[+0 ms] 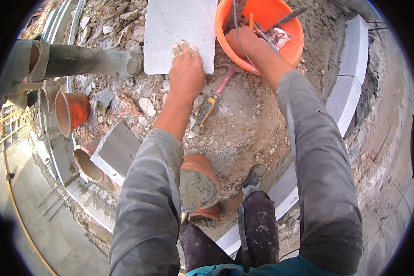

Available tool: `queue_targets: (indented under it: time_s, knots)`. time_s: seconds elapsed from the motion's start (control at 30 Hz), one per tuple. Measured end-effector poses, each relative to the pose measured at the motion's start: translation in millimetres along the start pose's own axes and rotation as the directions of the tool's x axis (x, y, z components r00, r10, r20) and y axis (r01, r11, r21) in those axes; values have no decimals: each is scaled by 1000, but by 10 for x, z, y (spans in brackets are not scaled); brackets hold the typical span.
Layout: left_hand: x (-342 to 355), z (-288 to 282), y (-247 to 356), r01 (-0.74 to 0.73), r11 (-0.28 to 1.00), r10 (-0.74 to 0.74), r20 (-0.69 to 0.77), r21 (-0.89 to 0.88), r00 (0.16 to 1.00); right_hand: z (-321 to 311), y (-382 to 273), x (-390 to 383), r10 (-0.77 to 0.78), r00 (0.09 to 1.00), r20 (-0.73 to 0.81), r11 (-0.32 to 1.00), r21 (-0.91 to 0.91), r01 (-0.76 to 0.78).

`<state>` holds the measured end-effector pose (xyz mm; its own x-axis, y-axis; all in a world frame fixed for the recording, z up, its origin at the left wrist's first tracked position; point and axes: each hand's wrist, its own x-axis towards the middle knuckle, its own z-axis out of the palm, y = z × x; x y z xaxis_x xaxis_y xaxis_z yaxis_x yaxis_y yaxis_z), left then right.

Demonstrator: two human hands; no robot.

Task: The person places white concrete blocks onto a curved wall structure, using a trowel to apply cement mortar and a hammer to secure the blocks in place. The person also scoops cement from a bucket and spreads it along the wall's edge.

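Observation:
My left hand (186, 73) lies with outstretched fingers on the near end of a pale rectangular block (179, 27). The block rests on the rubble at the top of the view. My right hand (249, 43) reaches inside an orange bucket (297, 48); its fingers are hidden among the tools, so their grip does not show. In that bucket are a dark-handled tool (290, 17), an orange stick-like piece (251, 21) and a white-and-dark item I cannot make out. On the ground between my arms lies a hammer-like tool (208, 112) with a reddish shaft and yellow-black grip.
Another person's boot (92, 60) stands left of the block. A bucket of grey mortar (198, 186) is near my legs. More orange buckets (78, 110) and a tilted grey block (117, 149) are at left. A row of pale blocks (349, 87) curves along the right.

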<state>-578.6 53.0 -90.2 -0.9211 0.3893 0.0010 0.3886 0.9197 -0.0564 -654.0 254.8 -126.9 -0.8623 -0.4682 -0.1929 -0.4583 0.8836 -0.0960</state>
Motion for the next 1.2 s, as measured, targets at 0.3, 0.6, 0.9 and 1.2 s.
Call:
queue_targets:
  time_s: [0.3,0.6,0.9,1.2]
  knots:
    - [-106,-32,-18,13,1000,-8,-168,28,986,-219,522,-744,529,814,-238,593,790,-155]
    - [-933,431,565,167,986,-143,405,-26,903,-277,545,-1379,631,720,-289,156,956,248]
    - [-851,244,563,375,899,-275,376,-226,885,-499,451,-1479,688,717,-112,-105,962,251]
    - [-725,-26,330,392,801,-165,463,-453,871,-630,-224,-2772,854,497,-152,-153,841,519]
